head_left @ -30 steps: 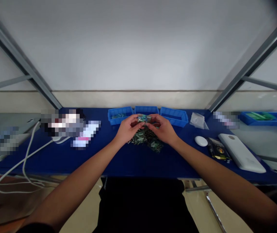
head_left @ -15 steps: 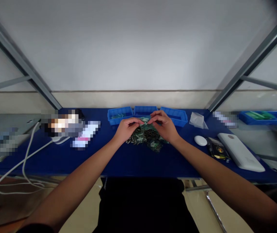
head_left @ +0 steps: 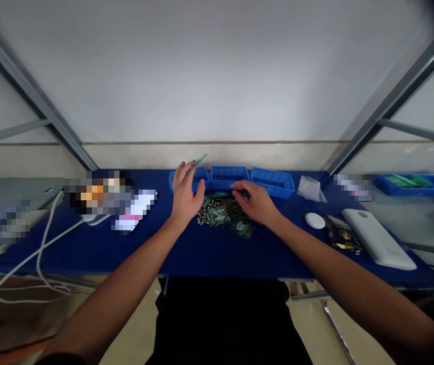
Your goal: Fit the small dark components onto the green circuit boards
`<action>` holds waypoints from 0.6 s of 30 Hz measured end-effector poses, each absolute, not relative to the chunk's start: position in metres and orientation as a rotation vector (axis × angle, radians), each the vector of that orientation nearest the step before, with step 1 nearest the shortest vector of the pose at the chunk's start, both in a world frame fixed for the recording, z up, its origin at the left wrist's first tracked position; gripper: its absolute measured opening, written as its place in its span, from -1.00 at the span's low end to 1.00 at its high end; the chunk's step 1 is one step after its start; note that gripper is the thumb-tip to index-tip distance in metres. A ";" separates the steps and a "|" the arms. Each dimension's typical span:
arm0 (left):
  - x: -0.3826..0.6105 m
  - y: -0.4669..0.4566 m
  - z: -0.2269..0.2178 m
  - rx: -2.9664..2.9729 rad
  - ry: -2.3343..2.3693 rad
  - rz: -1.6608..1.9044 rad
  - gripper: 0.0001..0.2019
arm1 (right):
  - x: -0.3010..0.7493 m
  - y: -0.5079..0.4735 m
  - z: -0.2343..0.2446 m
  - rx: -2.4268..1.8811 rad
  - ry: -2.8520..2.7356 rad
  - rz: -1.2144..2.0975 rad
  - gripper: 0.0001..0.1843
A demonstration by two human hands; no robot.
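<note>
My left hand (head_left: 187, 192) is raised over the left blue bin (head_left: 203, 174), thumb well apart from the fingers. A thin green piece (head_left: 200, 159), seen nearly edge-on, touches or lies right by its fingertips; whether the fingers pinch it I cannot tell. Below and to the right is a heap of small metal screws or pins (head_left: 203, 213) with clear greenish bags (head_left: 220, 215) among them. Over the heap's right side, my right hand (head_left: 257, 199) has loosely curled fingers, a small gap between thumb and forefinger, and nothing visible in it. Another small filled bag (head_left: 244, 229) lies at the front.
A middle bin (head_left: 229, 171) and a right bin (head_left: 273, 177) stand behind the heap. Rightward lie a clear plastic bag (head_left: 311, 188), a white oval case (head_left: 314, 220), a black packet (head_left: 340, 232) and a long white device (head_left: 378, 238). White cables (head_left: 42, 248) cross the left side.
My hands have come apart from the green bag they both held above the heap. The left has moved up and left to the left bin; the right has dropped slightly toward the heap.
</note>
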State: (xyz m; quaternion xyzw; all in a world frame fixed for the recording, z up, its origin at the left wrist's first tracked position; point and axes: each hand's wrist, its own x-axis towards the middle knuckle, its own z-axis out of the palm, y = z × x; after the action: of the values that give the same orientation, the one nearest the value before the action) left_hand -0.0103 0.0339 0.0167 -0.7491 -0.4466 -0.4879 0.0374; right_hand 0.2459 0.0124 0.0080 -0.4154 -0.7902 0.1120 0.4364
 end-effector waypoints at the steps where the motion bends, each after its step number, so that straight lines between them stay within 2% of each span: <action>1: -0.011 0.036 0.014 -2.287 -1.406 -1.450 -0.54 | 0.246 0.012 0.008 -1.039 -2.010 0.272 -0.85; 4: -0.012 0.041 0.003 -2.270 -1.513 -1.288 -0.56 | 0.248 0.011 0.008 -1.019 -2.186 0.238 -0.90; 7: -0.012 0.044 -0.007 -2.321 -1.566 -1.196 -0.64 | 0.251 0.010 0.009 -0.969 -2.323 0.192 -0.85; 11: -0.012 0.044 -0.011 -2.317 -1.591 -1.240 -0.62 | 0.252 0.011 0.009 -0.904 -2.403 0.189 -0.78; 18: -0.011 0.042 -0.013 -2.324 -1.538 -1.182 -0.56 | 0.253 0.017 0.006 -0.929 -2.337 0.199 -0.82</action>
State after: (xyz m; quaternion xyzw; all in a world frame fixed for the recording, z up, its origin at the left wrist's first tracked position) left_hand -0.0109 0.0423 -0.0131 -0.7665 -0.5073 -0.3898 0.0570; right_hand 0.2534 0.0167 0.0057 -0.3509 -0.8823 0.0750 0.3045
